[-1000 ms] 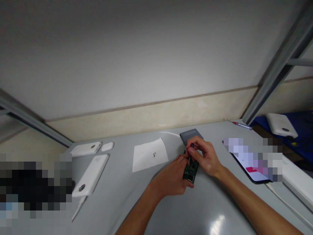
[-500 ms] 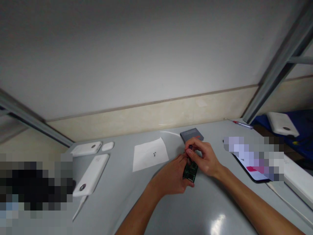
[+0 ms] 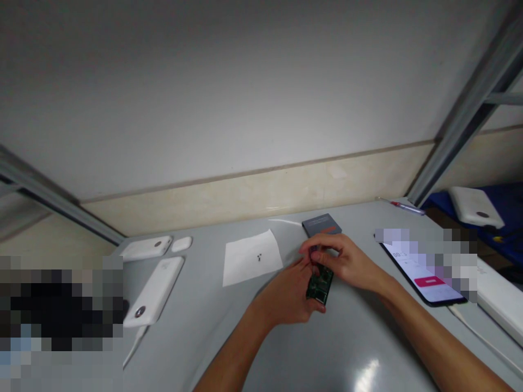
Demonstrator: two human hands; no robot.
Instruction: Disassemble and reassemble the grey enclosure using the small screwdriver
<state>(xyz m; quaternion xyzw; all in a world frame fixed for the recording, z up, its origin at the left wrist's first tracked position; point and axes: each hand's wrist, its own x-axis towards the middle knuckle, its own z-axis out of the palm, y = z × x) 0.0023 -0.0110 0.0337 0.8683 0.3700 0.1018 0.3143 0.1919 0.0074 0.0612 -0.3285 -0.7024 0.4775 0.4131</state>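
Note:
A green circuit board (image 3: 319,287) is held above the grey table by my left hand (image 3: 286,294), whose fingers wrap its left side and lower end. My right hand (image 3: 343,260) is at the board's upper end, thumb and fingers pinched around a small dark part (image 3: 314,250). The fingertips of both hands are close together there and partly hide that end. Behind my right hand lies a dark grey box (image 3: 321,224). To the left, a white paper sheet (image 3: 243,261) carries several tiny dark pieces (image 3: 259,257).
White power banks (image 3: 157,291) and a small white case (image 3: 182,244) lie at the left. A lit phone (image 3: 425,275) with a cable is on the right, beside a large white object (image 3: 498,299). A screwdriver (image 3: 408,208) rests near the back edge.
My right hand has shifted slightly, its index finger now reaching further left over the small dark part. My left hand and the board have barely moved.

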